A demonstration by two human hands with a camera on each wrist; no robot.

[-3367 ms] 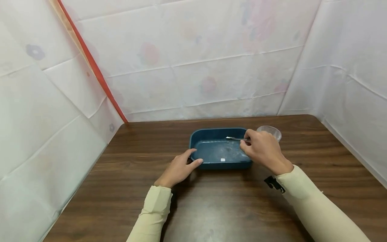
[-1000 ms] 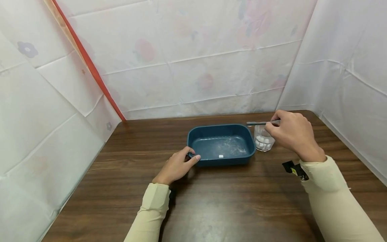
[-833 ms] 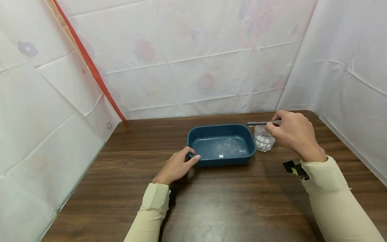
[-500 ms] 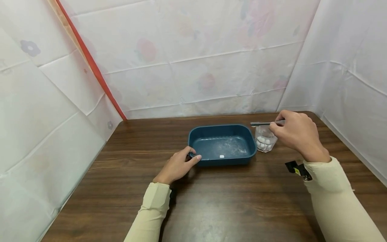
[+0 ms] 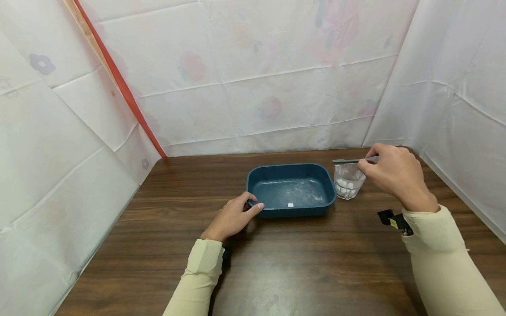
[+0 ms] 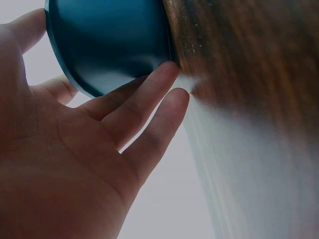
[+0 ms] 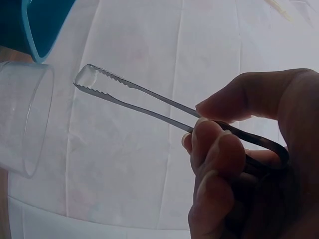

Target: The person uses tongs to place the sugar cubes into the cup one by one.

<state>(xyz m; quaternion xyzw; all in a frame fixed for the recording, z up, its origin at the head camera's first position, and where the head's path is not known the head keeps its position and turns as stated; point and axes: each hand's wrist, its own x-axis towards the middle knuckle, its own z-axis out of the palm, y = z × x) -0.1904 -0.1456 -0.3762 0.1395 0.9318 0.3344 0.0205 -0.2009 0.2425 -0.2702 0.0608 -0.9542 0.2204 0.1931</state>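
My left hand (image 5: 233, 216) holds the front left corner of a blue rectangular tray (image 5: 292, 211), with the thumb over its rim. In the left wrist view several fingers lie along the tray's outer wall (image 6: 109, 45). One small white piece (image 5: 290, 205) lies in the tray near the front wall. My right hand (image 5: 397, 175) grips small metal tongs (image 5: 345, 162) above a clear glass (image 5: 349, 182) holding several white pieces. In the right wrist view a pale translucent piece (image 7: 87, 77) sits between the serrated tong tips, beside the glass's rim (image 7: 37, 119).
Brown wood-grain table (image 5: 308, 263) lies under everything. White patterned sheeting (image 5: 237, 87) hangs behind and on both sides, with a red strip (image 5: 122, 87) at the left. The glass stands close to the tray's right end.
Earlier the right hand held the tongs over the tray, with a white piece at the tips. It has moved right, over the glass, drifting slightly farther right lately. The left hand stays at the tray.
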